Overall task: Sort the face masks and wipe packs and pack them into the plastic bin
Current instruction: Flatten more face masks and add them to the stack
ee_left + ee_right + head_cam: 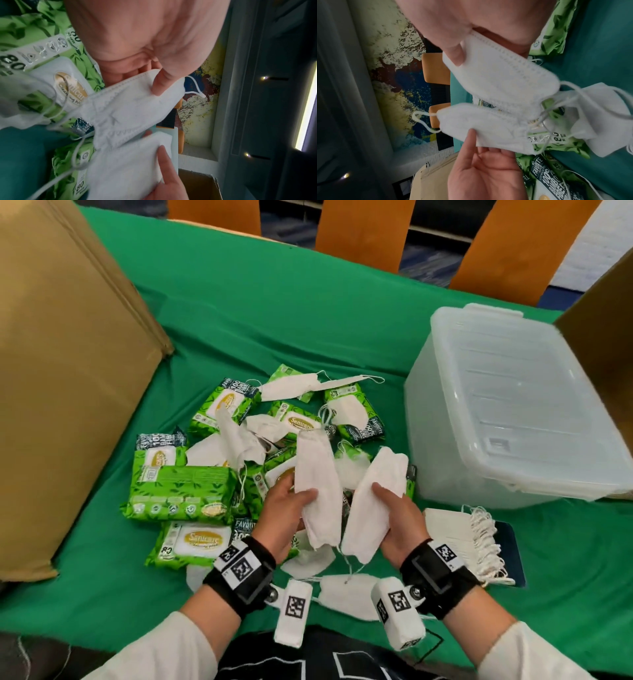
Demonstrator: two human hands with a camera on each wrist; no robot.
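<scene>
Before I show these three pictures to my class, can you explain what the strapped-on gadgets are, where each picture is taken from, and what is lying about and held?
No machine here: a person wears cameras. The wide picture comes from a head camera; the two close ones from cameras strapped to each wrist, looking along the palm. The left hand grips one white face mask, the right hand another mask. Beneath them, green wipe packs and loose masks are heaped on a green tablecloth. A clear plastic bin stands to the right, with a neat mask stack in front of it.
</scene>
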